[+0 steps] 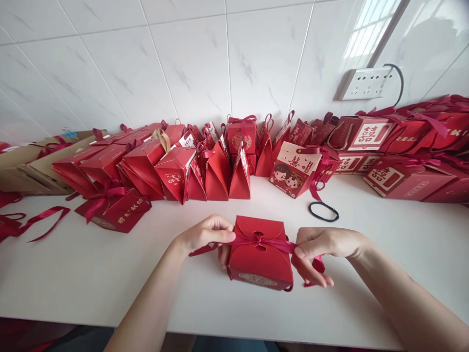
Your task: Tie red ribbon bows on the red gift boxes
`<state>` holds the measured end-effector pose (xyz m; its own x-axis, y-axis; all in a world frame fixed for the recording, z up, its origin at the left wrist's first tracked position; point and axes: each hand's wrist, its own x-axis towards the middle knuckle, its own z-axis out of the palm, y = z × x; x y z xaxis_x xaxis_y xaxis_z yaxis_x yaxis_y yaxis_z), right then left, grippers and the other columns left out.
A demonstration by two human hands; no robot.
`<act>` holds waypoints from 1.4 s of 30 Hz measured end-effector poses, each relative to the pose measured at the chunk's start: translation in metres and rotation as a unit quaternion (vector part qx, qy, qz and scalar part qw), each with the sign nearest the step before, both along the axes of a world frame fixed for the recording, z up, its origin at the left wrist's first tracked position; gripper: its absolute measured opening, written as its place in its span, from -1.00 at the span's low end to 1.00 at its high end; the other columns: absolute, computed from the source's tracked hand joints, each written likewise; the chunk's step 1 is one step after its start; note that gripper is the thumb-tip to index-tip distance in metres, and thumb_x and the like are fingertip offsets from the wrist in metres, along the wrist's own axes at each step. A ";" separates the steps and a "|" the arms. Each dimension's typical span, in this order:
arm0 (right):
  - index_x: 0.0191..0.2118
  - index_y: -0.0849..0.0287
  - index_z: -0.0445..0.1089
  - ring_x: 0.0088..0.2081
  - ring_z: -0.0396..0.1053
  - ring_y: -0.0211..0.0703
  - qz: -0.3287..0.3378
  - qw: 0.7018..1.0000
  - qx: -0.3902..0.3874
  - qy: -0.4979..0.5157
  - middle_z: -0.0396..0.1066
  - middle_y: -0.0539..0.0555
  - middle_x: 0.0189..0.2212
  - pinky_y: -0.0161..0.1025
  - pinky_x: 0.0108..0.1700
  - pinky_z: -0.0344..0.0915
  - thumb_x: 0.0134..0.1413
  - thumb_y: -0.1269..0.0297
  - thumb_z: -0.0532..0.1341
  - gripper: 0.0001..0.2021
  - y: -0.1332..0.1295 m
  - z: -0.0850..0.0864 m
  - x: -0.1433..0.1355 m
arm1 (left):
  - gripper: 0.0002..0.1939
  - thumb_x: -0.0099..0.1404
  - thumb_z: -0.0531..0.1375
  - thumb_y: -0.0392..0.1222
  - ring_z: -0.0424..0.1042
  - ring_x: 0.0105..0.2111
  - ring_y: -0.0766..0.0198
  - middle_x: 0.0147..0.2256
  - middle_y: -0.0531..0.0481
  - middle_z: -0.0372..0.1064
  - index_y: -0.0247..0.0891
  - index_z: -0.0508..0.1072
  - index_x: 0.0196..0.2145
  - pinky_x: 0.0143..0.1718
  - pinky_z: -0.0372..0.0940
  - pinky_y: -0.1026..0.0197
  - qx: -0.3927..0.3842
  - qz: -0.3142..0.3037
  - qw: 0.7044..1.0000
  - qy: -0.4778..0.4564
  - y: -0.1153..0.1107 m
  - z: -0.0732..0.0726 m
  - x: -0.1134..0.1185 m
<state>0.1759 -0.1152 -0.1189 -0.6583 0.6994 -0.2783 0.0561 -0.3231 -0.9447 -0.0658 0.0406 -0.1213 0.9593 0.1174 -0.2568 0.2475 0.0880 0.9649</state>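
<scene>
A red gift box with a gold round print on its front sits on the white table before me. A dark pink ribbon crosses its lid and is knotted in the middle, at the cutouts. My left hand pinches one side of the ribbon between thumb and finger, at the box's left edge. On the other side, my right hand grips the opposite end, which is stretched out from the knot. Loose ribbon tails hang beyond both hands.
Many red boxes and bags line the wall. A tipped box lies at left, with loose ribbon beside it. A black elastic loop lies behind my right hand. Brown cardboard stands far left; a power strip is on the wall.
</scene>
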 end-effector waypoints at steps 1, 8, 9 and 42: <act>-0.65 0.32 0.42 -0.67 0.23 -0.30 0.000 1.000 -0.001 -0.003 0.26 0.04 -0.75 -0.23 -0.35 0.31 0.18 -0.01 0.08 -0.44 0.000 0.000 0.001 | -0.60 0.17 0.22 0.02 0.39 -0.66 0.31 -0.71 0.02 0.34 -0.27 0.25 -0.63 -0.65 0.04 0.34 0.001 -0.002 1.000 0.000 0.001 0.000 0.000; -0.68 0.32 0.39 -0.65 0.21 -0.30 0.030 1.000 -0.003 0.000 0.19 0.01 -0.80 -0.24 -0.37 0.29 0.20 -0.01 0.07 -0.42 0.001 0.002 0.004 | -0.60 0.19 0.22 0.01 0.36 -0.68 0.33 -0.73 0.03 0.34 -0.25 0.19 -0.63 -0.63 0.09 0.34 -0.009 -0.034 0.999 -0.016 0.001 0.003 -0.001; -0.69 0.32 0.39 -0.67 0.19 -0.32 0.030 1.000 -0.002 0.002 0.19 0.01 -0.81 -0.25 -0.39 0.28 0.20 -0.01 0.08 -0.42 0.001 0.003 0.005 | -0.59 0.19 0.22 0.00 0.36 -0.68 0.33 -0.73 0.03 0.34 -0.25 0.18 -0.63 -0.63 0.09 0.35 -0.009 -0.035 0.999 -0.018 0.001 0.004 -0.001; -0.59 0.33 0.42 -0.66 0.07 -0.43 -0.018 0.997 0.073 -0.027 0.17 -0.07 -0.72 -0.38 -0.58 0.00 0.07 -0.04 0.23 -0.52 0.010 -0.007 0.011 | -0.53 0.06 0.31 0.14 0.41 -0.63 0.25 -0.64 -0.12 0.45 -0.31 0.35 -0.69 -0.65 0.13 0.31 -0.040 -0.096 0.995 0.011 0.004 -0.005 0.001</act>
